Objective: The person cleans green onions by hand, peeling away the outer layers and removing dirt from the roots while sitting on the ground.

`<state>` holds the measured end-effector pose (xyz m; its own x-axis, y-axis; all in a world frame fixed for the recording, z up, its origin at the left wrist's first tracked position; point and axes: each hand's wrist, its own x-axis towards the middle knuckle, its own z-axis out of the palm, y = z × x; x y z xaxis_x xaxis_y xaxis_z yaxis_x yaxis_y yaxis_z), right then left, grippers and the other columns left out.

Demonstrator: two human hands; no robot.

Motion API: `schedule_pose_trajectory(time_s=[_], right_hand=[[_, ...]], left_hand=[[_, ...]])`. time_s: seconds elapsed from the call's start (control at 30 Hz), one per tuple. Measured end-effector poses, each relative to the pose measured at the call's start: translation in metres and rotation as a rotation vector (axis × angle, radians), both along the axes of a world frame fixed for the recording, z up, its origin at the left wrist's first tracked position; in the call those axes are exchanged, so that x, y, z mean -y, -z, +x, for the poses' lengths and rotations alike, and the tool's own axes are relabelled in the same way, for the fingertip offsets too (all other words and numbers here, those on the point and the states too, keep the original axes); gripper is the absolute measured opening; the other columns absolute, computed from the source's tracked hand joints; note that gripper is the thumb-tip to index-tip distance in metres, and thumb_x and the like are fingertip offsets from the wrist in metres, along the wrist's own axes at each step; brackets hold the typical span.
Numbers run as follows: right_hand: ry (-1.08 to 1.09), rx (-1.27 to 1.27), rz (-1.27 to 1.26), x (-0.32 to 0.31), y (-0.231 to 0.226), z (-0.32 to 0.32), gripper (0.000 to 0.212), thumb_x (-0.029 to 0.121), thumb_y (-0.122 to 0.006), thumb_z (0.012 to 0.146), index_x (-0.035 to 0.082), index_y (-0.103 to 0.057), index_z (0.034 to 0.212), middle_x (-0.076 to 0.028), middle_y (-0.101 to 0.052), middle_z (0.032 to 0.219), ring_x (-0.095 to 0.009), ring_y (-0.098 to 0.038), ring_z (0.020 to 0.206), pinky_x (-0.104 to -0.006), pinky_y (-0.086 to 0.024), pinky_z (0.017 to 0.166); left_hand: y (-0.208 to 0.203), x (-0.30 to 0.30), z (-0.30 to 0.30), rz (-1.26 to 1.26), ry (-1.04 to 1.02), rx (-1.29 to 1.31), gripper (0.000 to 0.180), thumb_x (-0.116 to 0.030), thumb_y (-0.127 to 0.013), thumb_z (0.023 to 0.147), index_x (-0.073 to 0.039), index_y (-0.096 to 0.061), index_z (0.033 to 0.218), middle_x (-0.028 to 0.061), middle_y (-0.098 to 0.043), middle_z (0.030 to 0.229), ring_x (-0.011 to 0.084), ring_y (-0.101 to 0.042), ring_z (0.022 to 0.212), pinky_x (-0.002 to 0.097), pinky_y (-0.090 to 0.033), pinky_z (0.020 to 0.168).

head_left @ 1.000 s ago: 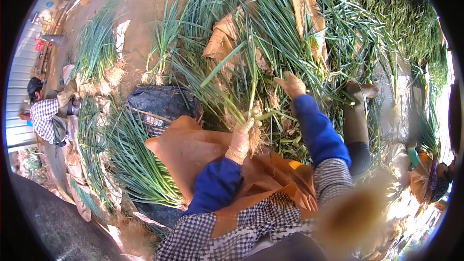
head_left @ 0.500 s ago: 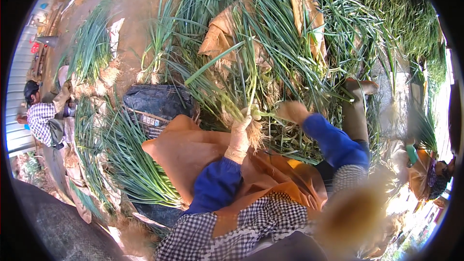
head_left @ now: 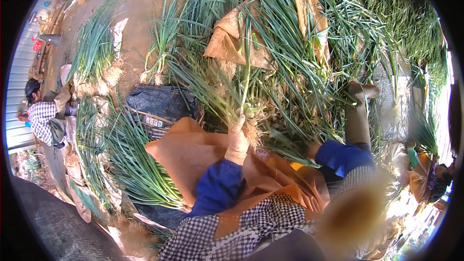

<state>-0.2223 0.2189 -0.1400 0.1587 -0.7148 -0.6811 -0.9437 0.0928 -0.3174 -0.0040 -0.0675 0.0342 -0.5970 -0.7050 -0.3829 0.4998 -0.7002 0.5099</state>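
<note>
My left hand [head_left: 238,140], in a pale glove, is shut on a bunch of green onions [head_left: 247,108]. It holds them upright by the root ends, above my orange apron [head_left: 188,152], and the long leaves rise into the big heap beyond. My right hand [head_left: 311,150] is low at the right, next to my lap. Only a small part of it shows past the blue sleeve, half buried in onion leaves [head_left: 295,140]. Whether it grips anything cannot be made out.
Loose green onions [head_left: 299,58] cover the ground ahead, with brown paper sheets [head_left: 232,41] among them. A dark sack over a crate [head_left: 162,104] lies to the left and rows of onions [head_left: 130,164] beside it. A person [head_left: 42,116] crouches far left. My leg and foot [head_left: 360,101] stretch out at right.
My right hand has dropped from the heap ahead down toward my lap on the right. My left hand stays shut on the bunch, now held slightly higher.
</note>
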Motion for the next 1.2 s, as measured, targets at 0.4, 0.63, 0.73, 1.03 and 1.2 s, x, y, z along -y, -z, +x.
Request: schedule_pose_trajectory(time_s=[0.4,0.63,0.73,1.03,1.2], right_hand=[[0.219,0.109,-0.479,0.257,-0.195,0.085,0.021,0.025,-0.051,0.087,0.007,-0.059,0.094,-0.010,-0.061,0.080,-0.019,-0.060,0.070,-0.0287,-0.049,0.057],[0.136,0.283,-0.088,0.202,-0.223,0.025,0.031,0.033,-0.054,0.084,0.005,-0.062,0.096,-0.011,-0.063,0.094,-0.021,-0.062,0.082,-0.0316,-0.051,0.071],[0.477,-0.144,-0.593,0.260,-0.189,-0.038,0.021,0.027,-0.054,0.081,0.007,-0.060,0.083,-0.010,-0.060,0.082,-0.026,-0.060,0.074,-0.0377,-0.048,0.064],[0.661,-0.205,-0.631,0.415,-0.157,-0.024,0.027,0.033,-0.061,0.077,0.006,-0.064,0.081,-0.008,-0.063,0.077,-0.021,-0.060,0.071,-0.0345,-0.048,0.069],[0.563,-0.205,-1.184,0.386,-0.218,-0.085,0.019,0.020,-0.050,0.082,0.012,-0.061,0.096,-0.012,-0.060,0.070,-0.029,-0.059,0.062,-0.0380,-0.048,0.053]], left_hand=[[0.046,-0.024,0.001,-0.316,-0.003,0.411,0.023,-0.009,-0.050,0.085,-0.002,-0.051,0.107,0.0044,-0.054,0.096,0.0150,-0.053,0.085,0.0268,-0.046,0.074],[-0.015,0.016,0.008,0.326,0.144,-0.201,0.013,-0.008,-0.044,0.085,-0.004,-0.053,0.093,0.0025,-0.056,0.069,0.0111,-0.049,0.051,0.0224,-0.042,0.040],[-0.105,0.039,0.012,0.114,0.078,-0.567,0.008,-0.003,-0.045,0.083,-0.009,-0.041,0.085,0.0016,-0.043,0.063,0.0109,-0.046,0.050,0.0251,-0.036,0.046],[-0.099,0.101,0.059,-0.193,-0.190,-0.364,0.007,-0.005,-0.043,0.086,-0.007,-0.039,0.092,0.0028,-0.039,0.070,0.0126,-0.042,0.059,0.0251,-0.036,0.054],[-0.079,0.107,0.055,-0.121,-0.303,-0.325,0.005,-0.005,-0.040,0.088,-0.008,-0.041,0.093,0.0048,-0.044,0.075,0.0153,-0.045,0.064,0.0241,-0.039,0.055]])
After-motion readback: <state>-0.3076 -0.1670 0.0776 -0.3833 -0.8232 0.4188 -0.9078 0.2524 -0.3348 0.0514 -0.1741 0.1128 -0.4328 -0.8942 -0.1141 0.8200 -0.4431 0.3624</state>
